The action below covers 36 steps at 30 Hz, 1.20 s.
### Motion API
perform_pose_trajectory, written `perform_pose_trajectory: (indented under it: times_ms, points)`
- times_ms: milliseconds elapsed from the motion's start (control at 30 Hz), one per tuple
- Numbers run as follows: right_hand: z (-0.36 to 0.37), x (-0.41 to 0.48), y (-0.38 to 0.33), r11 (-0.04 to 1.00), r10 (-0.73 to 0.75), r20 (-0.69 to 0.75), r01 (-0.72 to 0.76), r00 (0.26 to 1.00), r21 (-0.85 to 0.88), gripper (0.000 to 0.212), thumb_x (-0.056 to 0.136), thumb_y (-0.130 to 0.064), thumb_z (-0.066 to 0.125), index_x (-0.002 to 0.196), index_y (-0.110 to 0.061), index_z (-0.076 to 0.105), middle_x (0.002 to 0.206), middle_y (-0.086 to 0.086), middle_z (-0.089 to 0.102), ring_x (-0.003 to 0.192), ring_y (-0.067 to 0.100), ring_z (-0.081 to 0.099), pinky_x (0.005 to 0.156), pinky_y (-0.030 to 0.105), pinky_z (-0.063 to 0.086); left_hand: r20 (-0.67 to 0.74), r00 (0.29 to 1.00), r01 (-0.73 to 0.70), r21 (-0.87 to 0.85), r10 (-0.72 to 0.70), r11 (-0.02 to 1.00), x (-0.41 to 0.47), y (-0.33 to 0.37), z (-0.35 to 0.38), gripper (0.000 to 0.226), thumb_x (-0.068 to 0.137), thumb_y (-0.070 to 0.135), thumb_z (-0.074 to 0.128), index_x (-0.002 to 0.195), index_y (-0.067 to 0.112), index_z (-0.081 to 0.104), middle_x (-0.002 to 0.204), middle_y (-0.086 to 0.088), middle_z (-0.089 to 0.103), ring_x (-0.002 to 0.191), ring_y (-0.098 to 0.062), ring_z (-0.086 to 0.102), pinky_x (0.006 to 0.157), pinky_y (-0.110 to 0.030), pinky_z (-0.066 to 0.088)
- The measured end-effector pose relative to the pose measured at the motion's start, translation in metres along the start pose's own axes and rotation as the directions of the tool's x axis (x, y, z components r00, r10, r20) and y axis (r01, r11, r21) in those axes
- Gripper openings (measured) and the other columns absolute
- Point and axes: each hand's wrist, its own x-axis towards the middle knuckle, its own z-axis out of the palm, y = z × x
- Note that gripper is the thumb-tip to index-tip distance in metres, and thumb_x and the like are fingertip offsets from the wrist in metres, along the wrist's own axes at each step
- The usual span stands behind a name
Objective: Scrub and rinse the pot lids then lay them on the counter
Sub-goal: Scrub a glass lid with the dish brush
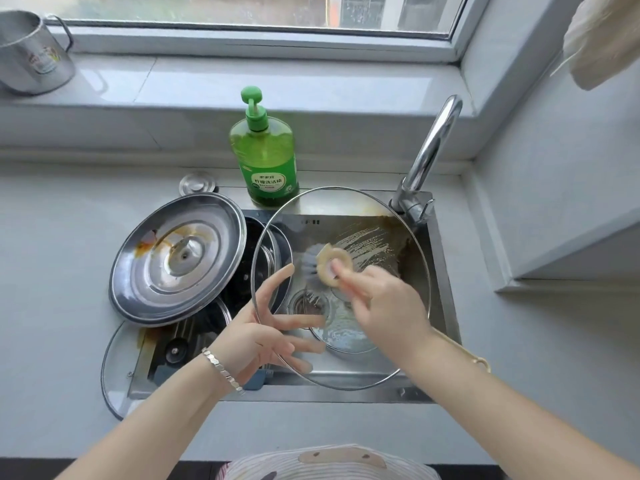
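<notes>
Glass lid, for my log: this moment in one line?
scrubbing | left hand supports glass lid over sink | right hand presses scrub pad on it

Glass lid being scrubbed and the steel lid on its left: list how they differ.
The glass lid is see-through with a thin rim; the steel lid is opaque, ringed metal. The glass lid is held over the sink on the spread fingers of the left hand while the right hand rubs it with a sponge; the steel lid lies untouched. The glass lid shows soapy streaks; the steel lid shows none. Both are round with brownish stains.
</notes>
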Motion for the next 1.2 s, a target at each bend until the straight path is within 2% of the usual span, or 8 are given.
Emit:
perform_pose_trajectory:
  times_ms: [200,333,500,633,767,933,1100,1200]
  points:
    - [-0.004,0.011,0.042,0.969,0.236,-0.13,-0.243,0.963,-0.037,0.034,0.094,-0.023,0.052,0.126,-0.036,0.056,0.069,-0.004,0.044,0.064,0.019,0.044,0.054,0.028,0.03,-0.018,1.0,0.0,-0.01,0.0,1.0,-0.002,-0.001,-0.004,0.098,0.057,-0.019,0.045,0.128,0.048,0.043,0.11,-0.03,0.063,0.088,-0.048,0.065,0.061,-0.048,0.058]
    - [0.01,-0.024,0.003,0.998,-0.055,0.058,0.054,0.997,0.009,0.035,0.082,-0.021,0.06,0.115,-0.032,0.065,0.064,-0.005,0.049,0.049,0.022,0.047,0.041,0.024,0.033,-0.02,1.0,0.0,0.012,0.0,1.0,-0.001,0.001,-0.003,0.098,0.056,-0.019,0.046,0.128,0.047,0.042,0.109,-0.029,0.064,0.088,-0.049,0.064,0.06,-0.048,0.058]
    - [-0.012,-0.004,0.055,0.949,0.293,-0.142,-0.306,0.945,-0.078,0.032,0.095,-0.025,0.048,0.125,-0.033,0.058,0.068,-0.003,0.041,0.065,0.023,0.045,0.054,0.029,0.028,-0.043,0.999,-0.029,-0.012,0.028,1.0,-0.003,0.001,-0.002,0.098,0.056,-0.019,0.045,0.13,0.046,0.042,0.109,-0.031,0.063,0.087,-0.048,0.065,0.06,-0.049,0.057]
    - [0.012,-0.035,0.02,0.999,-0.006,0.041,0.008,0.999,-0.05,0.033,0.085,-0.025,0.055,0.115,-0.039,0.061,0.062,-0.006,0.041,0.049,0.022,0.046,0.042,0.026,0.032,-0.07,0.997,-0.031,-0.017,0.03,0.999,0.003,0.001,-0.003,0.099,0.055,-0.02,0.045,0.129,0.046,0.042,0.109,-0.031,0.063,0.088,-0.049,0.064,0.06,-0.049,0.058]
    - [-0.008,-0.01,0.063,0.925,0.356,-0.081,-0.364,0.931,-0.112,0.036,0.096,-0.025,0.047,0.129,-0.038,0.053,0.08,0.001,0.049,0.076,0.027,0.051,0.06,0.028,0.028,-0.081,0.996,-0.036,-0.004,0.036,0.999,-0.001,-0.001,-0.004,0.099,0.056,-0.019,0.046,0.13,0.046,0.042,0.109,-0.03,0.063,0.087,-0.047,0.065,0.062,-0.05,0.057]
    - [0.016,-0.038,0.012,0.999,-0.015,0.055,0.013,0.998,0.042,0.035,0.086,-0.025,0.055,0.119,-0.038,0.061,0.065,-0.007,0.045,0.054,0.021,0.048,0.047,0.026,0.035,-0.09,0.996,-0.02,0.012,0.021,1.0,-0.004,0.0,0.004,0.096,0.053,-0.018,0.045,0.124,0.047,0.047,0.107,-0.032,0.063,0.086,-0.049,0.064,0.06,-0.049,0.057]
    - [-0.005,0.009,0.048,0.932,0.36,-0.12,-0.35,0.925,0.092,0.035,0.093,-0.023,0.052,0.127,-0.035,0.055,0.094,0.005,0.066,0.089,0.027,0.059,0.069,0.036,0.046,-0.065,0.998,0.003,0.025,-0.001,1.0,-0.001,-0.001,0.015,0.094,0.054,-0.017,0.045,0.124,0.045,0.044,0.106,-0.032,0.064,0.081,-0.045,0.066,0.061,-0.05,0.056]
    - [0.008,0.002,0.001,0.997,0.032,-0.026,-0.03,0.999,0.075,0.036,0.094,-0.023,0.053,0.127,-0.037,0.054,0.074,0.0,0.055,0.07,0.022,0.052,0.06,0.037,0.041,-0.056,0.998,0.007,0.003,-0.007,1.0,0.003,0.001,0.024,0.087,0.055,-0.016,0.046,0.117,0.046,0.045,0.104,-0.03,0.065,0.081,-0.045,0.067,0.057,-0.046,0.057]
